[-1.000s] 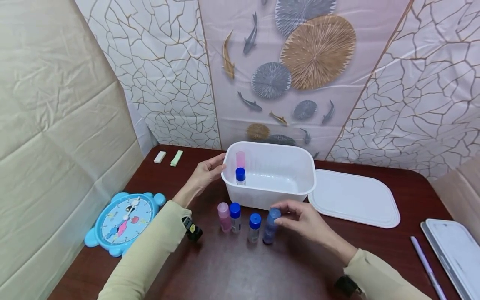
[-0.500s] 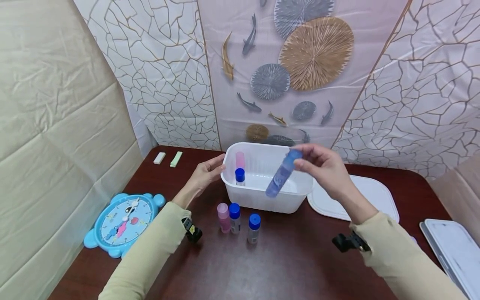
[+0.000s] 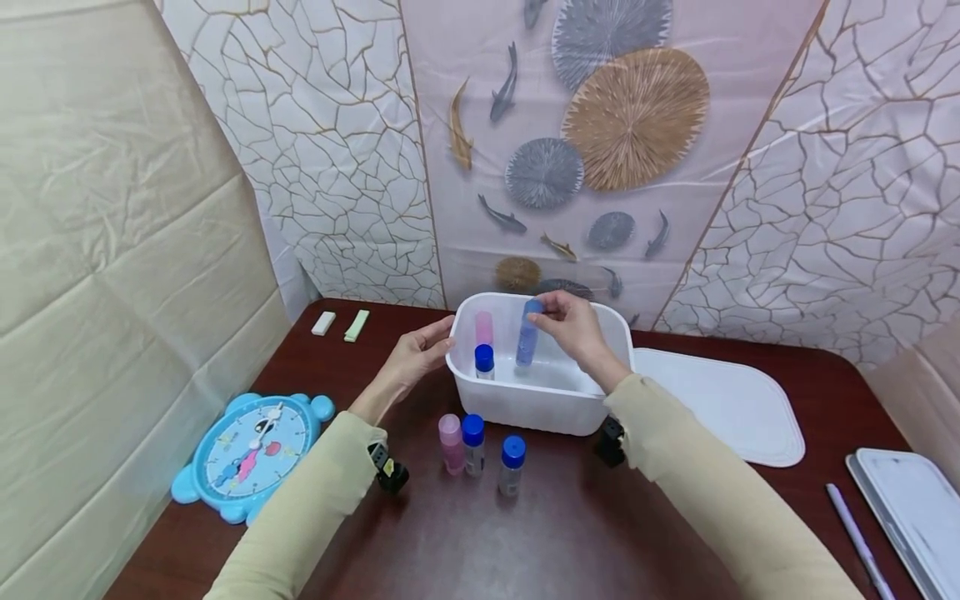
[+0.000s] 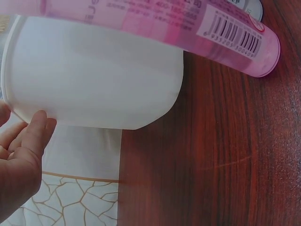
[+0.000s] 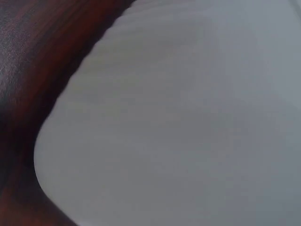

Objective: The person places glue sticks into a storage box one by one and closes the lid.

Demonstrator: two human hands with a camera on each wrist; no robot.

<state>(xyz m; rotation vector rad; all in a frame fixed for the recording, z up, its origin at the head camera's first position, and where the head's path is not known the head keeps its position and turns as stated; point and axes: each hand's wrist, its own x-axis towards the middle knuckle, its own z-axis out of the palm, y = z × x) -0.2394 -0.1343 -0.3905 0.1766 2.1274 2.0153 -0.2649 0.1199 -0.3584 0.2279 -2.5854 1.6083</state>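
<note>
Inside the white plastic bin (image 3: 536, 410), my right hand (image 3: 573, 327) pinches the blue cap of a translucent blue bottle (image 3: 527, 343). The bottle stands nearly upright in the bin's back middle. A pink bottle (image 3: 483, 327) and a blue-capped clear bottle (image 3: 484, 360) are at the bin's left end. My left hand (image 3: 422, 354) touches the bin's left end with its fingers near the rim. In front of the bin stand a pink bottle (image 3: 452, 446) and two blue-capped clear bottles, one (image 3: 474, 446) beside it and one (image 3: 512, 467) further right. The right wrist view shows only the bin's wall (image 5: 164, 117).
The white lid (image 3: 720, 404) lies right of the bin. Further right are a purple pen (image 3: 858, 537) and a white case (image 3: 911, 500). At left lies a blue toy clock (image 3: 255, 454), with a white block (image 3: 323, 323) and a pale green strip (image 3: 357, 326) behind it.
My right hand has lifted the blue bottle off the table, carried it over the bin's front rim and lowered it inside. My left hand has stayed at the bin's left end.
</note>
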